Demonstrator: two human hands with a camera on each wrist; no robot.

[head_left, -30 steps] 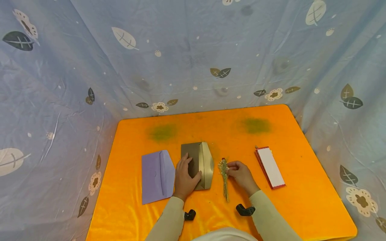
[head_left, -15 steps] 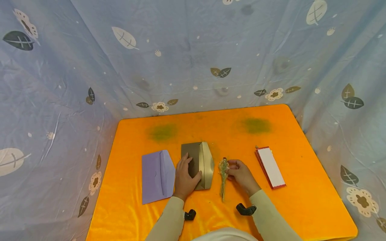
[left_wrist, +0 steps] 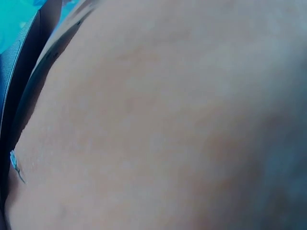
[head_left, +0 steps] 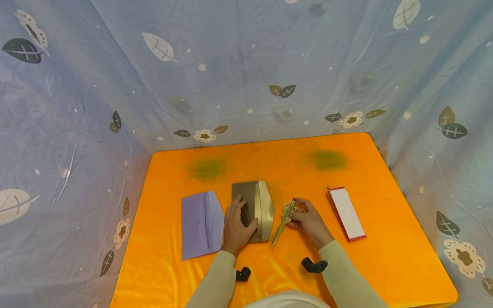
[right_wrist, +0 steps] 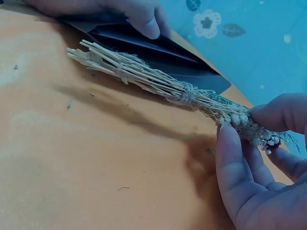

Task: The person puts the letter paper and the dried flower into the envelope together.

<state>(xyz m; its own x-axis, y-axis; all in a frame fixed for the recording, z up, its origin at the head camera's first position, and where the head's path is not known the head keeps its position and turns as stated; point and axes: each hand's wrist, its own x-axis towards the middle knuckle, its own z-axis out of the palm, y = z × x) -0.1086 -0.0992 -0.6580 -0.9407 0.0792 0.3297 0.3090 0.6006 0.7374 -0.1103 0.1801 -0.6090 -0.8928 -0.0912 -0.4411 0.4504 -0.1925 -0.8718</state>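
Observation:
My right hand (head_left: 308,220) pinches a small bunch of dried flowers (head_left: 286,216) by its flower heads, thumb on one side and fingers on the other. Its stems, bound with twine in the right wrist view, slant down-left toward the gold envelope (head_left: 265,214). This envelope lies with its flap out to the right. My left hand (head_left: 236,226) holds the envelope's body, thumb at the mouth and fingers spread over the front panel. In the right wrist view, the mouth gapes dark below the left thumb (right_wrist: 151,26). Palm skin fills most of the left wrist view.
A purple envelope (head_left: 194,224) lies left of the left hand, its flap also toward the right. On the right side is a white, red-edged flat piece (head_left: 346,214). An orange cloth (head_left: 254,160) covers the table, and patterned blue curtains (head_left: 231,64) surround it.
The right hand has turned the dried flower bunch from nearly upright in the view to a slant, stem ends swinging left toward the gold envelope. The left hand stays in place.

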